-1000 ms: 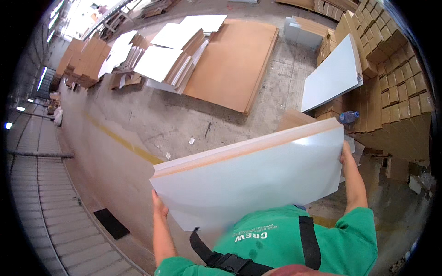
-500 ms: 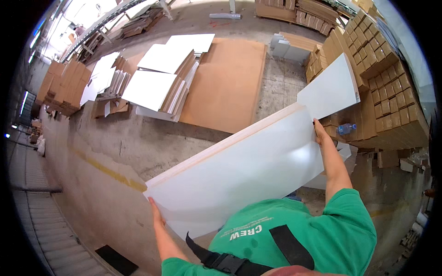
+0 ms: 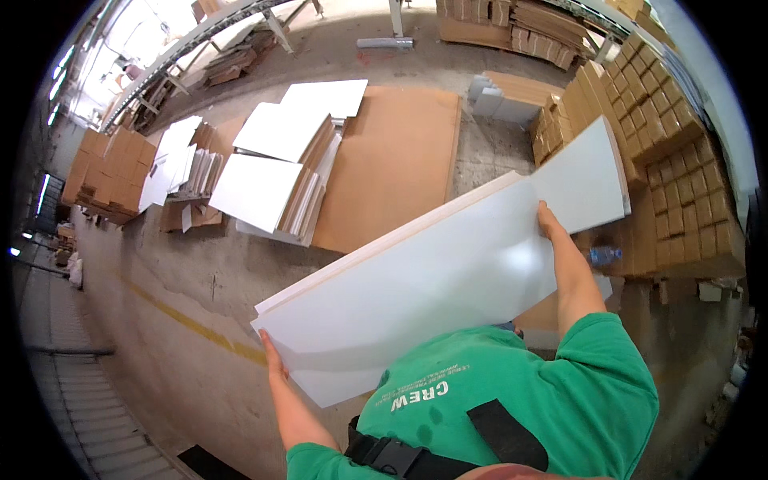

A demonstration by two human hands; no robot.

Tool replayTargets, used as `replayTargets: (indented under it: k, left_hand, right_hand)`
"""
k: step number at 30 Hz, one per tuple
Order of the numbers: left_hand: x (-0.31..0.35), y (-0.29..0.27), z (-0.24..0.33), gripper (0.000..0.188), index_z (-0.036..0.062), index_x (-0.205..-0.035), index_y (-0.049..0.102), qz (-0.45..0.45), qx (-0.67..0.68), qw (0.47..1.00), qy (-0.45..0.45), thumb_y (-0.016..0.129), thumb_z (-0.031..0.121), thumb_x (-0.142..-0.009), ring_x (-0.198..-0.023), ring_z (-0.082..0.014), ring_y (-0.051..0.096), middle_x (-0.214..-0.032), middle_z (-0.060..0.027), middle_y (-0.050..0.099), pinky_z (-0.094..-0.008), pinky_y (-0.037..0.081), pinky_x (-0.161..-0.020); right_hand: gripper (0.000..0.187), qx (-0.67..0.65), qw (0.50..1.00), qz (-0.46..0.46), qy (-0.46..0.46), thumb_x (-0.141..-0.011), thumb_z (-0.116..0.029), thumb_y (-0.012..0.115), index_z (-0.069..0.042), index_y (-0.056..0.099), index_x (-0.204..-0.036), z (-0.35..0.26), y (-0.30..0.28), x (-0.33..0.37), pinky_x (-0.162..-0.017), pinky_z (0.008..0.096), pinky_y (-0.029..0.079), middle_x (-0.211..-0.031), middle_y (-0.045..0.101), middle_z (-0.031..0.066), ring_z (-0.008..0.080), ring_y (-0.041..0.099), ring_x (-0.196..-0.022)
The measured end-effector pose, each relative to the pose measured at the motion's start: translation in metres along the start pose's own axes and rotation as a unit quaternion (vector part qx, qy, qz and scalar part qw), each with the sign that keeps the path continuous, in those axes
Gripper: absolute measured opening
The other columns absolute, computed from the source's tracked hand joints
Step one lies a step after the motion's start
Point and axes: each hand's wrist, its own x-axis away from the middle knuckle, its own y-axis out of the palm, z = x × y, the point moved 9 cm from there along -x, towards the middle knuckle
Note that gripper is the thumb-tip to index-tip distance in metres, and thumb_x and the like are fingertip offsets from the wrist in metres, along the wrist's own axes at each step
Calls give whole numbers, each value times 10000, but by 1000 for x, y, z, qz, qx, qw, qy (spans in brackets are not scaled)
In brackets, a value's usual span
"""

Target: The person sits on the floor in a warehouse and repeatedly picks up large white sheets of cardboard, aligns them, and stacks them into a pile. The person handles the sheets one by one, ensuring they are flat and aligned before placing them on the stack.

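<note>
A long white panel (image 3: pixel 416 288) spans the space before my body, tilted so its right end lies farther away than its left. Along its far edge runs a pale strip, and at least two layers show there. My left hand (image 3: pixel 274 354) grips the left end, its fingertips hidden by the panel. At the right end my right hand (image 3: pixel 549 220) is closed on the edge, its fingers partly out of sight. Just beyond that hand is another white panel (image 3: pixel 584 176), by the stacked boxes; whether the two panels touch, I cannot tell.
White panels (image 3: pixel 260 192) are stacked on a large brown board (image 3: pixel 400 152) ahead. Cardboard boxes (image 3: pixel 688 192) rise at the right, with a plastic bottle (image 3: pixel 606 256) beside them. More cartons (image 3: pixel 108 172) stand far left. A yellow line (image 3: pixel 192 320) crosses the concrete floor.
The held panel has shifted slightly away from my body and its left end has risen a little in the picture. Both hands keep their hold, while the surroundings sit lower in view.
</note>
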Motion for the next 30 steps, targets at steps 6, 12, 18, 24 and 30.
replayTargets:
  k: [6,12,18,24,30]
  left_hand:
    - [-59,135,31,926,73,-1393,205,-63,66,996,7,281,755,-771,-1270,-272,305,-1409,-102,286,-389,259,-1034]
    - [-39,249,99,918,61,-1382,232,11,55,998,-31,287,748,-776,-1246,-274,338,-1379,-118,331,-396,294,-1015]
    - [-108,259,97,917,57,-1368,271,-29,92,995,-41,300,751,-770,-1233,-271,350,-1359,-116,361,-394,304,-1008]
    - [-132,315,89,962,65,-1377,250,36,108,993,-43,298,784,-739,-1239,-283,340,-1370,-122,342,-394,298,-1011]
    - [-150,374,107,962,50,-1379,240,56,118,990,-53,281,777,-750,-1244,-280,338,-1379,-125,328,-391,279,-1024]
  right_hand:
    - [677,44,998,32,-12,-887,-469,223,77,404,-1243,-83,-57,-170,-979,367,311,-1259,452,200,312,425,-1152]
    - [689,13,999,38,-4,-865,-474,211,68,429,-1230,-131,-87,-258,-985,374,301,-1237,471,206,308,416,-1163]
    - [666,35,999,19,11,-868,-454,197,41,435,-1244,-196,-101,-270,-981,375,301,-1252,468,196,313,423,-1167]
    - [660,159,984,65,-37,-857,-467,217,6,426,-1266,-326,-83,-302,-1009,357,267,-1305,429,182,296,374,-1225]
    - [674,307,949,63,-44,-848,-467,235,44,422,-1246,-347,-77,-456,-1010,365,262,-1308,407,225,318,348,-1246]
